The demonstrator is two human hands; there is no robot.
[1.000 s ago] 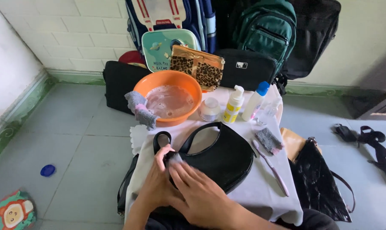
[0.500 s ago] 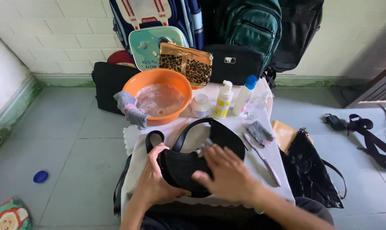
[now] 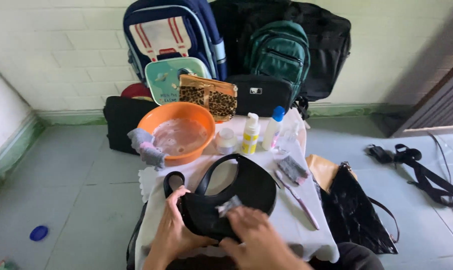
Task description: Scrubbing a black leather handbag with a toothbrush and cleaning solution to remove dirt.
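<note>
- Black handbag point(image 3: 236, 200) lies at near edge of the small table point(image 3: 306, 240) w/ white cloth, roughly mid-width; its strap arches up toward table centre.
- Left hand point(image 3: 174, 225) grasps bag's left end, fingers curled round it by the strap ring.
- Right hand point(image 3: 254, 237) rests on bag front, fingers pressed on a small grey cloth point(image 3: 229, 205); cloth touching bag surface.
- Orange basin point(image 3: 179, 132) at far-left corner, water inside; grey rag point(image 3: 146, 147) draped over its left rim.
- Far edge, right of basin: small white jar point(image 3: 226, 141), yellow-white pump bottle point(image 3: 250, 134), white bottle w/ blue cap point(image 3: 272, 129), standing close together.
- Right edge: another grey rag point(image 3: 292, 170), and a toothbrush point(image 3: 296, 197) lying slantwise just below it.
- Behind table, vs. wall: blue-white backpack point(image 3: 171, 35), green backpack point(image 3: 279, 55), leopard-print pouch point(image 3: 209, 95), black pouch point(image 3: 261, 92).
- Floor right of table: shiny black bag point(image 3: 356, 215), black strap point(image 3: 421, 172) well apart. Blue lid point(image 3: 39, 233) on floor at left.
</note>
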